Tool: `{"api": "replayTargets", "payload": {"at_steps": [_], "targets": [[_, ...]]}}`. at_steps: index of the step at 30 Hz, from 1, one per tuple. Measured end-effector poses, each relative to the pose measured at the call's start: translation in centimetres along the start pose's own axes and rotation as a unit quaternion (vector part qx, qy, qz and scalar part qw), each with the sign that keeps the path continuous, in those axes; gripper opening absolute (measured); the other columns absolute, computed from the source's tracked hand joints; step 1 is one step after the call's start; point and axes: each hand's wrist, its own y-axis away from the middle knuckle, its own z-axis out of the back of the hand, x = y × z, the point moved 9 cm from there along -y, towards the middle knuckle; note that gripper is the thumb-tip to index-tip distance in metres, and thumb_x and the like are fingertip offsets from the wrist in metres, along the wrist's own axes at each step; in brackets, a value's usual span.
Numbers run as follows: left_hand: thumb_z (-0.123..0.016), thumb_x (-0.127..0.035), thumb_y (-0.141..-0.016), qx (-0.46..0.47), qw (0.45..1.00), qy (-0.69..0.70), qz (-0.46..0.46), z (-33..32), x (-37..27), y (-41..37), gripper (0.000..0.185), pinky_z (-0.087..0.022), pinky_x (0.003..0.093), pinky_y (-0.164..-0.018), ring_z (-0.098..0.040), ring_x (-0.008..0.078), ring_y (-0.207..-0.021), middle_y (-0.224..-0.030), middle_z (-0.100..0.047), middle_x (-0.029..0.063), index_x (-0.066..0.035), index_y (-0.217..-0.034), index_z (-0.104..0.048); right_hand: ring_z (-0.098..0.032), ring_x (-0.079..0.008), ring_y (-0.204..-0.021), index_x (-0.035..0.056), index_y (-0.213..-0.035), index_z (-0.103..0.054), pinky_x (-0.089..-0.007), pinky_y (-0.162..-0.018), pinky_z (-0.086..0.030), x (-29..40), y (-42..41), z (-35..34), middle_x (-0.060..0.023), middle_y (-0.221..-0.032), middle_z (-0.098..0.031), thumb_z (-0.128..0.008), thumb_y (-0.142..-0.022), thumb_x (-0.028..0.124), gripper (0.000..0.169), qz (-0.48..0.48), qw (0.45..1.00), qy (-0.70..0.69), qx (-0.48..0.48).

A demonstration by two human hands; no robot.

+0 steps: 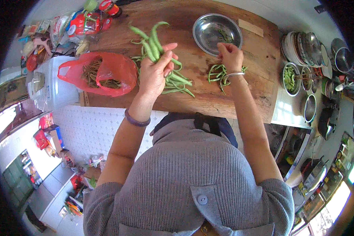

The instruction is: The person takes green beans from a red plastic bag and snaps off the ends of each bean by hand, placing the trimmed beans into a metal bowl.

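My left hand (pixel 157 70) grips a bunch of long green beans (pixel 154 47), their tips pointing up past the fingers. Beneath and beside it, a pile of whole green beans (pixel 178 82) lies on the wooden table. My right hand (pixel 231 56) hovers by the near rim of a stainless steel bowl (pixel 203 41), fingertips drawn together. Whether those fingertips pinch a small piece cannot be made out. A few green bits (pixel 224 35) lie inside the bowl. Below my right wrist is a heap of short bean pieces (pixel 219 73), partly hidden by the hand.
A red plastic bag (pixel 121 66) holding brown, stringy dried stuff (pixel 91 72) sits left of the beans. Jars and packets (pixel 85 25) crowd the back left. Right of the wooden table (pixel 259 88) stand stacked dishes (pixel 301 48) and a bowl of cut green vegetables (pixel 289 78).
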Motion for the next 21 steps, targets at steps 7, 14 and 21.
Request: {"api": "replayTargets", "payload": {"at_steps": [7, 14, 21], "targets": [[-0.053, -0.018, -0.087, 0.060, 0.995, -0.008, 0.074, -2.1, 0.7, 1.1, 0.029, -0.023, 0.0158, -0.042, -0.036, 0.0017, -0.050, -0.071, -0.054, 0.0018, -0.001, -0.111, -0.053, -0.061, -0.0159, -0.069, 0.0020, -0.091, -0.064, -0.0261, -0.065, -0.047, 4.4, -1.0, -1.7, -0.0106, -0.077, -0.065, -0.062, -0.077, 0.026, 0.028, 0.178, 0.966, 0.160, 0.098], [-0.048, -0.018, -0.089, 0.071, 0.991, -0.064, 0.091, -2.6, 0.5, 1.6, 0.029, -0.023, 0.0134, -0.039, -0.036, -0.0003, -0.047, -0.068, -0.052, 0.0004, 0.002, -0.111, -0.051, -0.059, -0.0087, -0.067, -0.0031, -0.091, -0.063, -0.0237, -0.062, -0.047, 11.4, 4.6, -4.0, -0.0095, -0.080, -0.066, -0.062, -0.077, 0.016, 0.023, 0.119, 0.968, -0.083, 0.205], [-0.051, -0.019, -0.088, 0.077, 0.987, -0.116, 0.084, -2.2, -0.3, 2.2, 0.028, -0.024, 0.0141, -0.040, -0.035, 0.0003, -0.046, -0.063, -0.052, -0.0015, 0.000, -0.107, -0.056, -0.060, -0.0101, -0.069, 0.0013, -0.091, -0.064, -0.0241, -0.062, -0.048, 13.1, 6.1, -3.3, -0.0087, -0.081, -0.066, -0.061, -0.077, 0.014, 0.019, 0.197, 0.963, -0.033, 0.179]]}}
